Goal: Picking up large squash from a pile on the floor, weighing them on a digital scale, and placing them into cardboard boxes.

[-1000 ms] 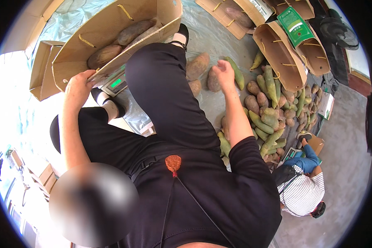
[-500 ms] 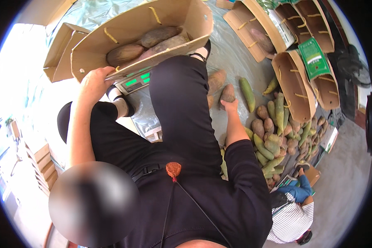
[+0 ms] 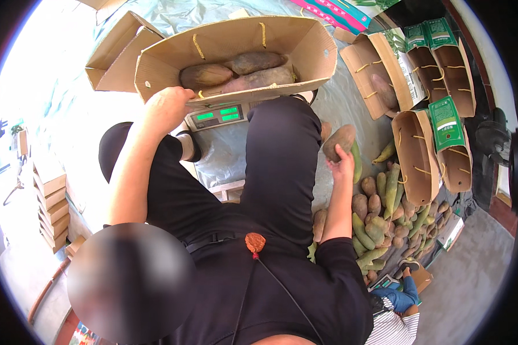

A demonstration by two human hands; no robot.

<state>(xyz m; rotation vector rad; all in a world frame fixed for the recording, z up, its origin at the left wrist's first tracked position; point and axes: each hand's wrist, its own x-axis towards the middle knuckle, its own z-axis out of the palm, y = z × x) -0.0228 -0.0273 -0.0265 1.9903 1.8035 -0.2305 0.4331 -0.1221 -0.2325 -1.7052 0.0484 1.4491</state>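
My left hand [image 3: 168, 110] grips the near edge of a large open cardboard box [image 3: 236, 34] with yellow rope handles. Inside the box lie several long reddish-brown root vegetables [image 3: 259, 80]. The box rests on a scale [image 3: 218, 116] whose green-lit display shows below the near wall. On the right, beyond my knee, my right hand [image 3: 343, 165] holds up another reddish-brown root vegetable [image 3: 338, 144], its fingers round the lower end. Just behind that one is a long green vegetable [image 3: 357, 164], partly hidden.
A pile of green and reddish root vegetables [image 3: 385, 218] covers the floor at right. Several open boxes [image 3: 415, 152] stand beyond it, one holding a vegetable. Another box [image 3: 124, 54] touches my box's left side. A person in a striped shirt [image 3: 394, 329] is at lower right.
My right hand has lifted the root vegetable off the floor sheet. My left hand keeps its hold on the box edge. The whole view has shifted, so the box appears farther right.
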